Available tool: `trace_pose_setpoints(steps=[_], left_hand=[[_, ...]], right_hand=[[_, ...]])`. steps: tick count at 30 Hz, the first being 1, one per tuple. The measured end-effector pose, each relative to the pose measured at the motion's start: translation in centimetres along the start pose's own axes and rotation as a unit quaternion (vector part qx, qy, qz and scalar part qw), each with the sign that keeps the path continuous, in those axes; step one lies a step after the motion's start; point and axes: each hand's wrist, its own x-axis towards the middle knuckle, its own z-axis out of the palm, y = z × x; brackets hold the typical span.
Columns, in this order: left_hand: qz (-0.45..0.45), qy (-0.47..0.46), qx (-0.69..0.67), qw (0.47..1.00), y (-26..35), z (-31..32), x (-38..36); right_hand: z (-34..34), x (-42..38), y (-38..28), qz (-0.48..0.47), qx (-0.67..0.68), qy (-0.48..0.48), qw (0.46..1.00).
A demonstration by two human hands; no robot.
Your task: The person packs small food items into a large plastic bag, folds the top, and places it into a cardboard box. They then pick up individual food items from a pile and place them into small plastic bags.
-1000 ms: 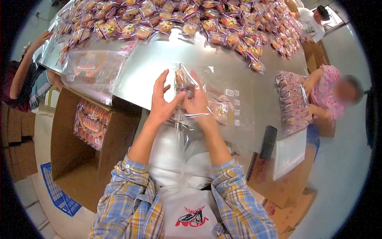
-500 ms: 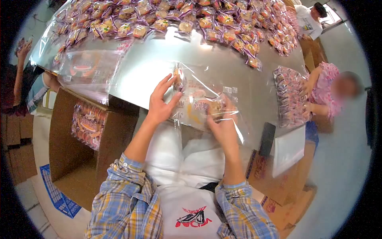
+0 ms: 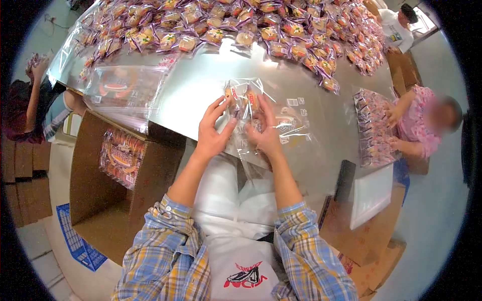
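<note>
A clear printed plastic bag (image 3: 286,120) lies on the metal table in front of me, its near end hanging over the edge. At its left end a few small wrapped pastries (image 3: 250,99) stand side by side under the film. My left hand (image 3: 215,131) cups their left side, fingertips against the packets and thumb toward me. From the right, my right hand (image 3: 265,131) presses on the packets, its fingers along their side and its thumb bent inward. Shiny film hides part of the packets and fingertips.
Many wrapped pastries (image 3: 211,37) cover the table's far side. Flat clear bags (image 3: 120,90) lie at left, above an open carton (image 3: 100,200) holding a filled pack (image 3: 118,158). At right, a person (image 3: 424,120) handles a filled pack (image 3: 374,128) near a stack of film (image 3: 371,195).
My right hand has moved left across the bag to the packets beside my left hand. Another packet now shows there, and the bag's printed part extends to the right of my hands.
</note>
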Motion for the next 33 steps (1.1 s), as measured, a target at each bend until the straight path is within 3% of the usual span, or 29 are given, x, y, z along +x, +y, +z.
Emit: trace_pose_setpoints(steps=[4, 8, 9, 20, 22, 24, 28, 29, 32, 33], left_hand=[[-0.023, 0.028, -0.053, 0.998, -0.8, 0.5, 0.0], [-0.039, 0.013, -0.082, 0.996, -0.8, 0.4, 0.3], [-0.039, 0.016, -0.087, 0.995, -0.9, 0.5, 0.4], [-0.033, -0.011, -0.051, 0.998, -0.2, -0.2, 0.5], [0.022, -0.047, 0.073, 0.996, 0.7, -1.3, 1.6], [-0.003, -0.07, 0.141, 0.988, 1.5, -2.5, 2.8], [-0.023, -0.048, 0.098, 0.994, 0.2, -1.9, 3.8], [0.008, -0.029, 0.082, 0.996, -0.1, -1.4, 3.7], [-0.035, -0.004, 0.059, 0.998, -1.4, -1.5, 3.6], [-0.044, 0.025, 0.08, 0.995, -1.9, -1.6, 3.6]], right_hand=[[0.8, 0.5, 0.3, 0.118, 0.015, 0.024, 0.993], [1.9, 0.9, -0.3, 0.078, -0.158, -0.003, 0.984], [2.3, 1.1, -0.1, -0.045, -0.239, 0.016, 0.97], [1.7, -0.1, -0.9, 0.027, -0.25, 0.028, 0.967], [0.9, 0.4, -2.3, 0.058, -0.262, 0.009, 0.963], [0.3, 1.1, -2.8, 0.106, -0.283, -0.023, 0.953], [0.7, 0.8, -2.5, 0.043, -0.312, -0.019, 0.949], [0.5, 0.1, -2.6, 0.024, -0.332, -0.014, 0.943], [-0.5, -2.7, -4.7, -0.022, -0.38, 0.011, 0.925], [-1.2, -4.4, -6.0, 0.009, -0.359, 0.004, 0.933]])
